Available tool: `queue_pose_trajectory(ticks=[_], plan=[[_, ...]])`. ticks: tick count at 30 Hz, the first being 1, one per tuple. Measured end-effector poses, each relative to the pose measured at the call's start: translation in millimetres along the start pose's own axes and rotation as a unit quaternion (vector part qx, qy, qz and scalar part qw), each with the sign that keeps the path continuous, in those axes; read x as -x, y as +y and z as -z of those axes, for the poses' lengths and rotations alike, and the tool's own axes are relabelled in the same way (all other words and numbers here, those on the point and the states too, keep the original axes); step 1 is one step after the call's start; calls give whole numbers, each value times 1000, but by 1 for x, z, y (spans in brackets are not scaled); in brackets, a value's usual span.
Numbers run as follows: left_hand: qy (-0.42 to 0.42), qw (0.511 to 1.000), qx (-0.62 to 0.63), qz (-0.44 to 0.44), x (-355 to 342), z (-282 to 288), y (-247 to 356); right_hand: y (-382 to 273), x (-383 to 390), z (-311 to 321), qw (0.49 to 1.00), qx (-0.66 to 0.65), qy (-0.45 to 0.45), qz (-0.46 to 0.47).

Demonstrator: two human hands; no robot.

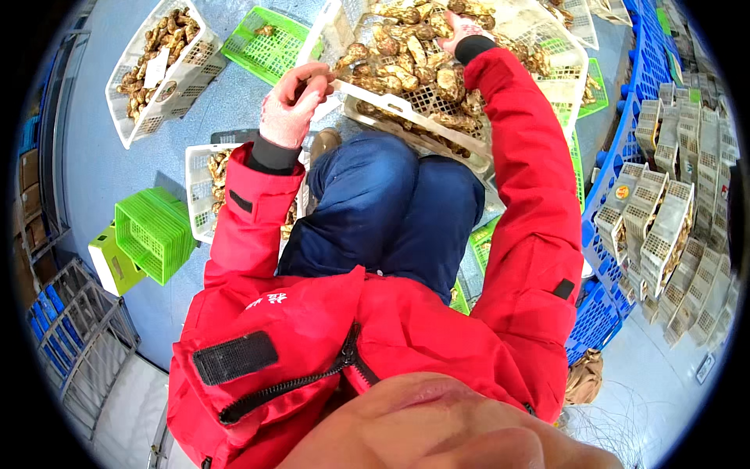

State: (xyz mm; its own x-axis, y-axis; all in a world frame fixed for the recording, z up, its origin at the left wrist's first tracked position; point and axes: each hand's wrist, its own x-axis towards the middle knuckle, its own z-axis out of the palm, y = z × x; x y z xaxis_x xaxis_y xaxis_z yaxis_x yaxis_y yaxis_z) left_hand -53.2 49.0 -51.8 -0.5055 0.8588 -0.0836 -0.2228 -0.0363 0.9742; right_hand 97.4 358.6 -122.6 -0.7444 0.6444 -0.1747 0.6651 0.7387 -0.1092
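Note:
A white plastic crate [555,102] of brown-and-cream mushrooms [422,59] stands in front of my knees. Inside it, my right hand [466,33] has its thumb and fingers closed round a mushroom at the far side of the heap. At the crate's near left corner is my left hand [291,105], its fingers curled in. Whatever they may hold is hidden. Both hands wear pale knitted gloves with the fingertips bare. More mushrooms lie under the tilted near rim, in a lower crate.
Another white crate [173,92] of mushrooms stands at far left, beside a green basket [266,41] holding one small piece. Stacked green baskets [156,234] and a part-filled white crate [197,191] are on my left. Blue plastic pallets [617,195] and piled white crates [668,227] line the right.

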Motion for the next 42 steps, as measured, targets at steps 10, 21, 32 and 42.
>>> queue_pose_trajectory(ticks=[10, 21, 32, 42], plan=[[-89, 945, 308, 60, -10, -17, 29, -95, 19, 70, 746, -589, -191, 243], [227, 954, -62, 187, 158, 255, -173, -81, 4, 58, 964, -223, 87, 119], [-188, 908, 304, 218, 29, 12, 53, -165, 113, 126, 830, -122, 321, 439], [283, 833, 365, 303, 136, 165, -104, 48, 74, 70, 979, -106, 141, -102]])
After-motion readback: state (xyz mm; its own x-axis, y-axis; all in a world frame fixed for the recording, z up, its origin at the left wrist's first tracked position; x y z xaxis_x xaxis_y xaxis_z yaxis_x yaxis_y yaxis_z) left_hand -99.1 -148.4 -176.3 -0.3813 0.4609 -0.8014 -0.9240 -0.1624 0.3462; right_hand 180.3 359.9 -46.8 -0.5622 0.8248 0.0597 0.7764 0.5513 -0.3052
